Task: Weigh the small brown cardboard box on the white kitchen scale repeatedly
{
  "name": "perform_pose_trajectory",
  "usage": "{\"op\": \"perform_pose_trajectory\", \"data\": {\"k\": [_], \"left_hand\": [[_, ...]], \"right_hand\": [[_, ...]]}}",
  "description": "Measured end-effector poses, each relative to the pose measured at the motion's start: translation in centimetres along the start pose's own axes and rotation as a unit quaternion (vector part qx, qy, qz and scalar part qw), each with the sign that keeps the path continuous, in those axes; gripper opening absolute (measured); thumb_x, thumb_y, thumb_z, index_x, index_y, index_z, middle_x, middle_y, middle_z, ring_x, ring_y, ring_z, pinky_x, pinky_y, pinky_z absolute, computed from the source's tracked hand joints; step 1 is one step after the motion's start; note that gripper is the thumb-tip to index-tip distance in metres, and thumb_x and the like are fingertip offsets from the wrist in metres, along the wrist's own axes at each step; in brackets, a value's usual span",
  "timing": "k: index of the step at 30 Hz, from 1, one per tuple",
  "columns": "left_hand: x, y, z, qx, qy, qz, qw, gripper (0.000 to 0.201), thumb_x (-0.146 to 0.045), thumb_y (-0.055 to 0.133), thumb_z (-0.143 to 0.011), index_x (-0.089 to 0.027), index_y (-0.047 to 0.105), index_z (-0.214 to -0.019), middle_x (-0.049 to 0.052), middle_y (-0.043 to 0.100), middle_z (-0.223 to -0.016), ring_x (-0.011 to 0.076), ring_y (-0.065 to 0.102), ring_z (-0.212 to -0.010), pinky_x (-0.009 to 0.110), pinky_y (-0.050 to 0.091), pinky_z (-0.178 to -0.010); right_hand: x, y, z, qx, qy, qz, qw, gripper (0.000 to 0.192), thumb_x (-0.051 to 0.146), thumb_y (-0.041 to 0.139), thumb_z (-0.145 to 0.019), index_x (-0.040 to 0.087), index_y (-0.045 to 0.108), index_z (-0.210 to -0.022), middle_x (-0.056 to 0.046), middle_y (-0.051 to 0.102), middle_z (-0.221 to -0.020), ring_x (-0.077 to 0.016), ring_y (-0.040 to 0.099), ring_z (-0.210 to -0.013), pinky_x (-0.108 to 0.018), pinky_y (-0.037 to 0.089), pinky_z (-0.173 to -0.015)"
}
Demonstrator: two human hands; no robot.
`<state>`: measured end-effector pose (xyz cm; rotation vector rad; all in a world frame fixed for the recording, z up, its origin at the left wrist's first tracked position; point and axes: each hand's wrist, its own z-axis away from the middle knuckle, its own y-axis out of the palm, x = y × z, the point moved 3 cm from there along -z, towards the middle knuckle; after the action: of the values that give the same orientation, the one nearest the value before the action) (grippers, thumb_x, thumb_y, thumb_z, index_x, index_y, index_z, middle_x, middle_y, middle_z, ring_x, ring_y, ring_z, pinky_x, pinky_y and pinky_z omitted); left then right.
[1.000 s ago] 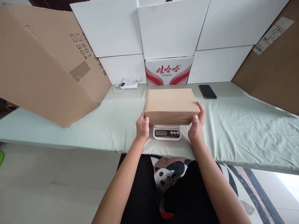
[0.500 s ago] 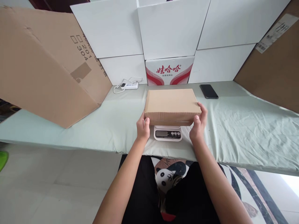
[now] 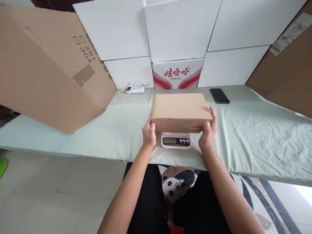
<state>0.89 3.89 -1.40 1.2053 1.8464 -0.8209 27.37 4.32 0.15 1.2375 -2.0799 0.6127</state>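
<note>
A closed brown cardboard box [image 3: 180,106] sits over a white kitchen scale [image 3: 176,146]. It hides most of the scale, and only the front panel shows, with a dark display and buttons. My left hand [image 3: 149,132] grips the box's left front corner, thumb on the front face and fingers along the side. At the right front corner, my right hand [image 3: 208,131] has its thumb on the front face and its fingers along the right side. Whether the box rests its full weight on the scale I cannot tell.
Behind the box stand white cartons [image 3: 180,32] and a red-and-white carton [image 3: 177,74]. A black phone [image 3: 219,96] lies at the right rear, a white power strip with cable [image 3: 135,89] at the left rear. Large brown cartons flank the cloth-covered table [image 3: 97,139].
Box and scale appear very slightly shifted right and nearer. The right hand's fingers look straighter at the box's side. Both hands stay at the box.
</note>
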Motion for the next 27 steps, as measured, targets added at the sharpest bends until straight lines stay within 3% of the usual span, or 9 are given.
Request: {"op": "perform_pose_trajectory", "data": {"k": [2,5,7,10,13,16,19,21,27], "left_hand": [[0.1,0.0,0.0,0.012,0.000,0.011,1.000,0.072,-0.079,0.040,-0.105,-0.023,0.077,-0.132,0.015,0.084,-0.123,0.0349,0.077,-0.122,0.049,0.061,-0.106],[-0.1,-0.7,-0.9,-0.015,0.017,0.031,0.999,0.072,-0.079,0.040,-0.106,-0.021,0.077,-0.129,0.015,0.084,-0.122,0.0345,0.077,-0.124,0.047,0.061,-0.106],[-0.7,-1.1,-2.6,-0.028,0.035,0.041,0.998,0.074,-0.080,0.040,-0.106,-0.021,0.076,-0.132,0.015,0.083,-0.126,0.0347,0.075,-0.132,0.046,0.060,-0.110],[-1.8,-0.4,-6.5,-0.001,0.050,0.069,0.996,0.077,-0.081,0.041,-0.106,-0.021,0.072,-0.142,0.015,0.080,-0.137,0.0341,0.070,-0.143,0.045,0.057,-0.118],[-1.1,2.0,-10.3,0.031,0.031,0.116,0.992,0.082,-0.086,0.039,-0.103,-0.024,0.069,-0.148,0.014,0.076,-0.148,0.0327,0.065,-0.152,0.046,0.053,-0.126],[2.2,4.6,-12.2,0.037,-0.016,0.147,0.988,0.085,-0.088,0.034,-0.103,-0.025,0.067,-0.148,0.013,0.072,-0.156,0.0298,0.060,-0.157,0.042,0.052,-0.128],[6.3,5.7,-12.0,0.035,-0.063,0.134,0.988,0.088,-0.085,0.031,-0.106,-0.015,0.064,-0.149,0.017,0.068,-0.161,0.0296,0.055,-0.161,0.041,0.048,-0.131],[8.4,5.7,-11.4,0.038,-0.085,0.133,0.987,0.089,-0.086,0.030,-0.106,-0.014,0.065,-0.147,0.018,0.069,-0.160,0.0296,0.055,-0.161,0.041,0.049,-0.131],[10.5,5.8,-11.1,0.046,-0.123,0.140,0.981,0.089,-0.089,0.034,-0.102,-0.020,0.067,-0.148,0.017,0.068,-0.162,0.0307,0.060,-0.158,0.050,0.050,-0.132]], "right_hand": [[0.7,0.2,-0.1,0.015,-0.018,0.001,1.000,0.073,0.070,0.049,-0.105,0.032,0.049,-0.167,-0.012,0.054,-0.172,-0.0422,0.050,-0.162,-0.073,0.036,-0.134],[2.5,0.3,-1.3,0.020,-0.056,-0.001,0.998,0.078,0.074,0.052,-0.103,0.032,0.047,-0.168,-0.012,0.054,-0.171,-0.0440,0.047,-0.163,-0.074,0.035,-0.136],[3.7,0.3,-3.2,0.017,-0.067,0.000,0.998,0.075,0.075,0.049,-0.103,0.033,0.050,-0.165,-0.011,0.056,-0.168,-0.0441,0.047,-0.163,-0.075,0.034,-0.136],[4.2,0.7,-6.6,0.019,-0.083,-0.004,0.996,0.070,0.075,0.044,-0.105,0.035,0.051,-0.162,-0.009,0.056,-0.168,-0.0425,0.047,-0.163,-0.075,0.033,-0.136],[1.9,2.2,-9.3,0.020,-0.096,-0.024,0.995,0.071,0.076,0.045,-0.104,0.036,0.048,-0.162,-0.009,0.053,-0.170,-0.0406,0.047,-0.163,-0.072,0.034,-0.136],[-2.5,4.4,-10.1,0.014,-0.066,-0.051,0.996,0.075,0.078,0.048,-0.101,0.033,0.048,-0.161,-0.011,0.054,-0.169,-0.0384,0.047,-0.162,-0.069,0.033,-0.138],[-6.8,6.2,-9.4,0.029,0.001,-0.065,0.997,0.083,0.083,0.052,-0.096,0.029,0.050,-0.157,-0.013,0.057,-0.165,-0.0379,0.049,-0.159,-0.067,0.034,-0.137],[-8.7,6.7,-8.8,0.044,0.030,-0.071,0.996,0.085,0.085,0.055,-0.093,0.028,0.051,-0.156,-0.013,0.057,-0.165,-0.0369,0.050,-0.158,-0.065,0.034,-0.137],[-11.4,7.1,-8.5,0.067,0.066,-0.077,0.993,0.089,0.086,0.058,-0.090,0.030,0.048,-0.158,-0.012,0.054,-0.170,-0.0354,0.048,-0.160,-0.065,0.032,-0.139]]}}
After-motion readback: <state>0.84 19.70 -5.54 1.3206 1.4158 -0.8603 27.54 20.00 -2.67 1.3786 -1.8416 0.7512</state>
